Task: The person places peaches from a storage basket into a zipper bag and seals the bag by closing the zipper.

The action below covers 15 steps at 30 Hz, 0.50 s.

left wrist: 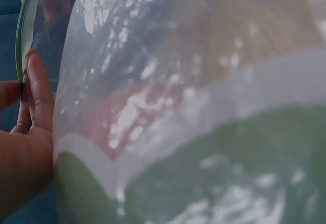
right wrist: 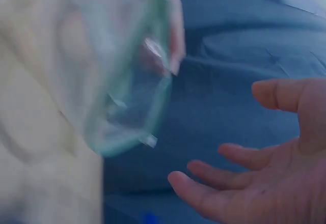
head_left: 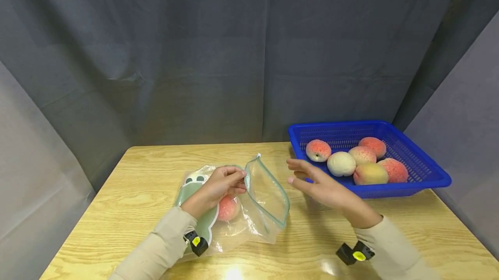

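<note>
Head view: bag [head_left: 249,226] holds a peach [head_left: 228,209], blue basket [head_left: 405,189] six fruits [head_left: 341,164].

The bag [head_left: 234,239] lies on the table [head_left: 117,210], left of the basket [head_left: 390,191], with one fruit [head_left: 228,208] inside. Six fruits [head_left: 362,155] sit in the basket, at the table's back right. Behind hangs a cloth [head_left: 218,55].

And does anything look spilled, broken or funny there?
Nothing looks spilled or broken. The clear plastic bag with green edging gapes open, but the person's left hand holds its rim. Only the cream-coloured round fruit in the blue plastic basket seems a bit odd: it's paler than the others.
</note>
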Each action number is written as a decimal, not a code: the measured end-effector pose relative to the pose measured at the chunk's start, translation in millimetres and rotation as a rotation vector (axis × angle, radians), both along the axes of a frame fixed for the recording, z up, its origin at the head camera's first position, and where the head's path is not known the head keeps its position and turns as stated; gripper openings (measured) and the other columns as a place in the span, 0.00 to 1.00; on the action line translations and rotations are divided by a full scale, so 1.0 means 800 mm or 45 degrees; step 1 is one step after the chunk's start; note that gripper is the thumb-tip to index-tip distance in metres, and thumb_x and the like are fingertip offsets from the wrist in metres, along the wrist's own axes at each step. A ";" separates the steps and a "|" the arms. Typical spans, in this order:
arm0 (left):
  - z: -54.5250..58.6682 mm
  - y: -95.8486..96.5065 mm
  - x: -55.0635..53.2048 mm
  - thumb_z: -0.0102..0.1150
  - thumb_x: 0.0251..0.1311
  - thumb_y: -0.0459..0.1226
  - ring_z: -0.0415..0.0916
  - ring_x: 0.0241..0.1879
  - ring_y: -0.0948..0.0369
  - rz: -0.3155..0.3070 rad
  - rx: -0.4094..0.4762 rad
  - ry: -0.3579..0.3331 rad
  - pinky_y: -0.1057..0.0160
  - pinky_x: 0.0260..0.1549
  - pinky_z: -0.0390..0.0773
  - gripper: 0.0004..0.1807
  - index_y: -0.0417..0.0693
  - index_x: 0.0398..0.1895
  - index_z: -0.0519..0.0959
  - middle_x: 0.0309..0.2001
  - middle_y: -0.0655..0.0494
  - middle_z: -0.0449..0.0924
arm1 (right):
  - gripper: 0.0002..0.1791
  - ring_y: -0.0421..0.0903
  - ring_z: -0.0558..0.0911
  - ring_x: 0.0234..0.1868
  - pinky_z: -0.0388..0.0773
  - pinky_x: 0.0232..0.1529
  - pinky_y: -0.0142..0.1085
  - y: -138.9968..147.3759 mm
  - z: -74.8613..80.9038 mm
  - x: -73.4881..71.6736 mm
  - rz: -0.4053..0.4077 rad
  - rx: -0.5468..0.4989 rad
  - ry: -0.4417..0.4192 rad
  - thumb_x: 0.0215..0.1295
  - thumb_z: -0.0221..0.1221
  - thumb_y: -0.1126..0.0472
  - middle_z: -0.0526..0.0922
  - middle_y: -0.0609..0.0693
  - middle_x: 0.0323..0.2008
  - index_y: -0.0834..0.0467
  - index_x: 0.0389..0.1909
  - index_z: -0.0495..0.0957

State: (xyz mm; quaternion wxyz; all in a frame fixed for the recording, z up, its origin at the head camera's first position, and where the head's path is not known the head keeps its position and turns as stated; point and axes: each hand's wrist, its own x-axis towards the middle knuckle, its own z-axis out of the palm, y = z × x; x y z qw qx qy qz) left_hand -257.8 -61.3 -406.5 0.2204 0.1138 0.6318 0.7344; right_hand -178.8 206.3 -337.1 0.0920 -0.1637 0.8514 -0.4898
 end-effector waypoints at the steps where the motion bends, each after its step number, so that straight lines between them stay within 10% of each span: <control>1: 0.000 0.000 0.000 0.53 0.67 0.32 0.78 0.24 0.65 -0.005 0.003 0.002 0.71 0.28 0.84 0.04 0.39 0.36 0.76 0.27 0.54 0.79 | 0.32 0.65 0.58 0.69 0.64 0.65 0.60 0.005 0.009 -0.002 0.002 0.019 0.017 0.73 0.50 0.53 0.58 0.64 0.69 0.62 0.71 0.54; 15: -0.001 -0.001 0.000 0.53 0.68 0.33 0.78 0.24 0.65 -0.020 0.013 -0.013 0.71 0.28 0.84 0.05 0.40 0.35 0.76 0.27 0.54 0.79 | 0.35 0.70 0.61 0.65 0.64 0.61 0.65 0.118 0.089 -0.094 -0.107 0.508 -0.059 0.71 0.51 0.45 0.61 0.72 0.65 0.64 0.68 0.58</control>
